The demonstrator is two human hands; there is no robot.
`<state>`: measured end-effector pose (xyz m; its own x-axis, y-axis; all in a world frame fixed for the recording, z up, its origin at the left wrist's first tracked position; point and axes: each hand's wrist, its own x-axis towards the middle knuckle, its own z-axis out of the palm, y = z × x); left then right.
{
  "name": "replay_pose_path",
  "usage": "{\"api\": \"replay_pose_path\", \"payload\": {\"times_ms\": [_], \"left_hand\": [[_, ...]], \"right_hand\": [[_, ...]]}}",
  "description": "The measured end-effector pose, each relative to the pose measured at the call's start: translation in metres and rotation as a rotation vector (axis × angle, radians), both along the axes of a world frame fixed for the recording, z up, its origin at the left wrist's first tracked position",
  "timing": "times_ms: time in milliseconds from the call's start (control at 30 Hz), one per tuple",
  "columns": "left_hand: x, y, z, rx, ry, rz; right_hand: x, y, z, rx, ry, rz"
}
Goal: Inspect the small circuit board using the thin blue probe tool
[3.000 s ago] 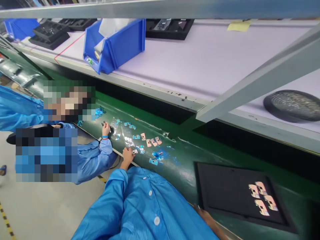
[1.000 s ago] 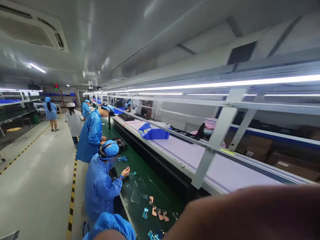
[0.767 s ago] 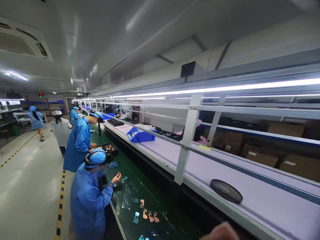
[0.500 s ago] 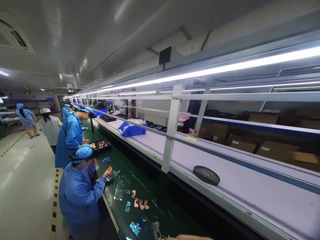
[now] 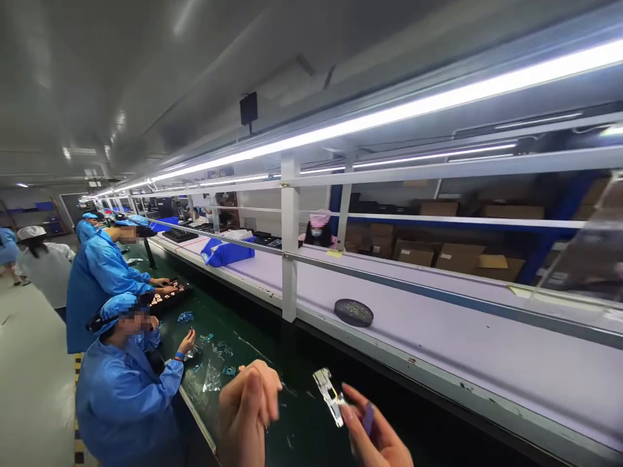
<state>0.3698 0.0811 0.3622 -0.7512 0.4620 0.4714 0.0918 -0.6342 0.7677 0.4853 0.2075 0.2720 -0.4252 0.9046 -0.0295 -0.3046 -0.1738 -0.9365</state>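
My right hand (image 5: pixel 374 433) pinches a thin silvery metal plate (image 5: pixel 329 395) with cut-outs, which looks like a small device's frame part. Something purple (image 5: pixel 368 418) shows among the fingers of that hand, too small to name. To the left of the plate, my left hand (image 5: pixel 249 412) is raised with its fingers curled in, slightly smeared by motion. Whatever it may hold is hidden. Both hands are over the dark green bench surface (image 5: pixel 299 425). Crumpled clear film (image 5: pixel 211 377) and small blue pieces (image 5: pixel 229 371) lie beyond my left hand.
A co-worker in blue (image 5: pixel 129 383) sits at the left edge, another person (image 5: pixel 104 266) stands behind, near a black tray (image 5: pixel 182 292) of parts. A white post (image 5: pixel 290 279) and rail border the pale shelf, which bears a black round mesh dish (image 5: pixel 354 312) and a blue bin (image 5: pixel 228 251).
Both my hands have come up into view, the right one with the metal plate. The view has turned right, so the co-workers and shelf appear further left.
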Motion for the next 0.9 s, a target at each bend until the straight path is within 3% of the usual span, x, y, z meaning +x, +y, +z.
{"api": "replay_pose_path", "payload": {"times_ms": [67, 133, 200, 300, 367, 433, 633, 800, 900], "left_hand": [[-0.010, 0.008, -0.011, -0.081, -0.059, 0.067], [-0.017, 0.013, -0.020, -0.177, -0.102, 0.056], [-0.021, 0.014, -0.024, -0.196, -0.129, -0.020], [-0.024, 0.006, -0.023, -0.130, -0.135, -0.249], [-0.026, -0.002, -0.022, -0.087, -0.104, -0.363], [-0.029, -0.008, -0.023, -0.074, -0.057, -0.390], [-0.038, -0.016, -0.024, 0.003, 0.112, -0.256], [-0.038, -0.022, -0.023, 0.080, 0.142, -0.214], [-0.035, -0.027, -0.025, 0.076, 0.127, -0.196]], "right_hand": [[0.002, 0.002, 0.032, 0.067, 0.000, 0.014], [-0.001, 0.003, 0.062, 0.210, -0.018, 0.097], [-0.007, 0.002, 0.085, 0.336, -0.032, 0.196], [-0.016, -0.001, 0.104, 0.454, -0.002, 0.295], [-0.022, -0.005, 0.109, 0.485, 0.032, 0.331], [-0.027, -0.009, 0.112, 0.503, 0.038, 0.352], [-0.031, -0.019, 0.110, 0.557, -0.002, 0.317], [-0.010, -0.020, 0.105, 0.297, 0.376, 0.099], [0.007, -0.023, 0.108, 0.409, 0.519, 0.114]]}}
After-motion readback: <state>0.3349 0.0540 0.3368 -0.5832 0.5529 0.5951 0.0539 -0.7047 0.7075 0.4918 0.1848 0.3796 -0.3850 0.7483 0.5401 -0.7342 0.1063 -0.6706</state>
